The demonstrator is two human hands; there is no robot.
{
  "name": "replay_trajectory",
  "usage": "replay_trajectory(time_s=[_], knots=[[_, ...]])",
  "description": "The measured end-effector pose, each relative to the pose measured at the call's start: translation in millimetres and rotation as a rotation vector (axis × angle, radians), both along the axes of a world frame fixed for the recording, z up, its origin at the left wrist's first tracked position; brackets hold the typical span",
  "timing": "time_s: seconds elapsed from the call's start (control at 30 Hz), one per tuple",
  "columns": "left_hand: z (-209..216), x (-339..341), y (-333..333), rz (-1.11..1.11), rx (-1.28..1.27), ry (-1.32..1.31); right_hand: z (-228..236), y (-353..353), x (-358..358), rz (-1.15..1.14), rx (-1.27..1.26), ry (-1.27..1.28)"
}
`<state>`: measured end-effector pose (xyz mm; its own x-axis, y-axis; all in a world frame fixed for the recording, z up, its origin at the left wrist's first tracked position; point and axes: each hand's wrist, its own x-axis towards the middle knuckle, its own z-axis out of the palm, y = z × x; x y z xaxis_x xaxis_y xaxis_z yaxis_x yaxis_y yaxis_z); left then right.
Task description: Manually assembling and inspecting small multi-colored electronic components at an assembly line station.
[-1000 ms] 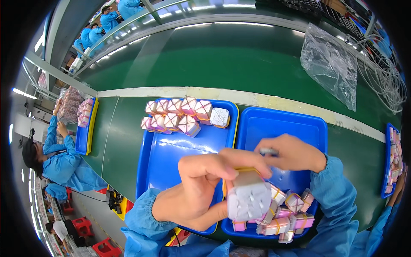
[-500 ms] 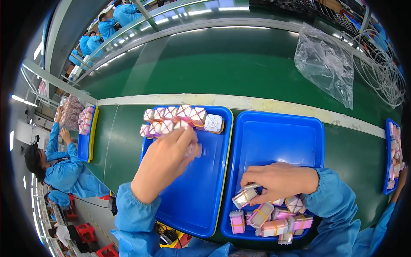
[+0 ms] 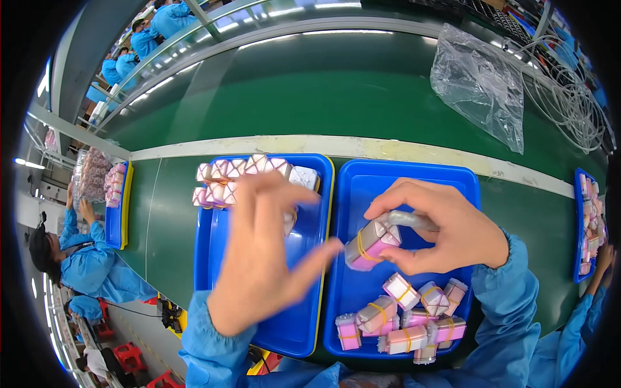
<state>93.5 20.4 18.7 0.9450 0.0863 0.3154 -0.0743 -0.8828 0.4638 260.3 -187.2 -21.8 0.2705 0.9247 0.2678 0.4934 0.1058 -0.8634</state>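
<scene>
My right hand [image 3: 449, 226] grips a pink-and-white banded bundle [image 3: 370, 246], a small block with a yellow rubber band round it, above the right blue tray [image 3: 354, 187]. A greyish, shiny piece [image 3: 411, 220] also shows between its fingers; I cannot make out its kind. Slightly blurred, my left hand [image 3: 259, 271] is raised over the left blue tray [image 3: 297, 330], fingers spread and nothing in them. Two rows of bundles [image 3: 236, 169] stand at that tray's far end, partly hidden by the hand. More bundles [image 3: 404, 339] lie loosely piled at the near end of the right tray.
Crumpled clear plastic [image 3: 482, 87] and coiled pale cables [image 3: 569, 110] lie at the far right of the green bench [image 3: 291, 103]. Another filled tray [image 3: 577, 226] stands at the right edge. At left, a person in blue [image 3: 94, 262] works beside a tray [image 3: 118, 220].
My left hand has come away from the rows and opened. My right hand has lifted a bundle from the pile, up and away from me. The view has shifted slightly.
</scene>
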Motion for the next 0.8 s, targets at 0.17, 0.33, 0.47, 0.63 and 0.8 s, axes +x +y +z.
replay_trajectory(time_s=[0.17, 0.33, 0.47, 0.63, 0.8], knots=[[-41.0, -21.0, -36.8, -0.136, -0.953, -0.052, 26.4, -3.5, -5.3, -0.040, -0.123, 0.220], [-23.5, -10.2, -26.0, -0.227, -1.317, 0.500, 8.6, 3.1, -4.8, 0.046, 0.010, 0.307], [-37.8, -11.5, -21.4, -0.213, -1.774, 0.505, -8.1, 9.6, -16.3, -0.075, 0.109, 0.263], [-46.5, -22.3, -30.9, -0.202, -1.807, 0.505, -8.3, 17.2, -42.7, -0.284, 0.389, -0.235], [-26.0, -14.6, -28.4, 0.036, -1.610, 0.272, -12.2, 11.9, -57.5, -0.110, 0.389, -0.639]])
